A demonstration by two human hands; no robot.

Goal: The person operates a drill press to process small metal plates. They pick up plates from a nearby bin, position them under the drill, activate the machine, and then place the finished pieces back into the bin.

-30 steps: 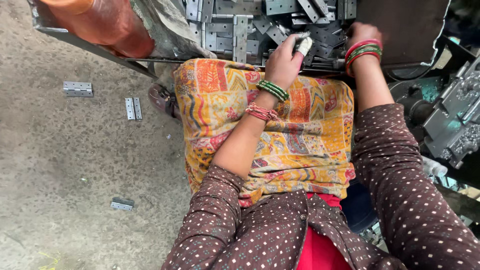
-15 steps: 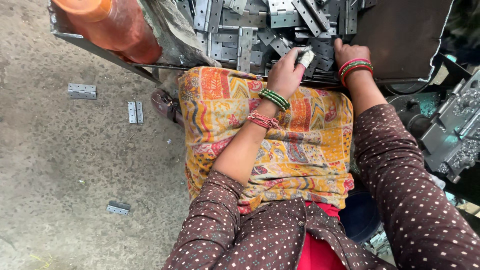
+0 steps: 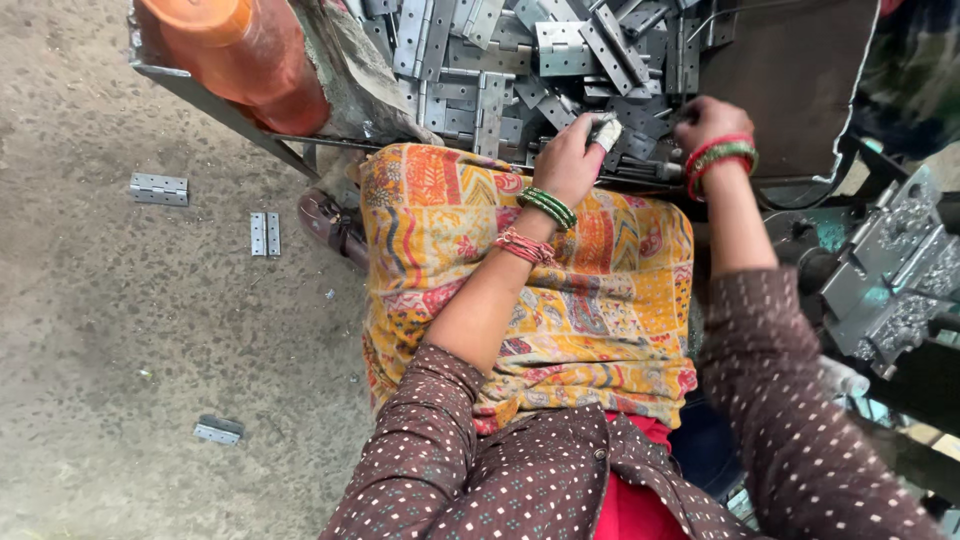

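Steel hinges (image 3: 560,50) fill the tray (image 3: 800,90).

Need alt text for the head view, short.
Seen from above, a seated person's left hand and right hand reach into a tray piled with grey metal hinges, left fingers taped white. A patterned yellow cloth covers the lap; an orange bottle stands at the tray's left, and loose hinges lie on the floor.

Three metal hinges (image 3: 158,188) on the floor, one orange bottle (image 3: 240,55), two hands (image 3: 570,160).
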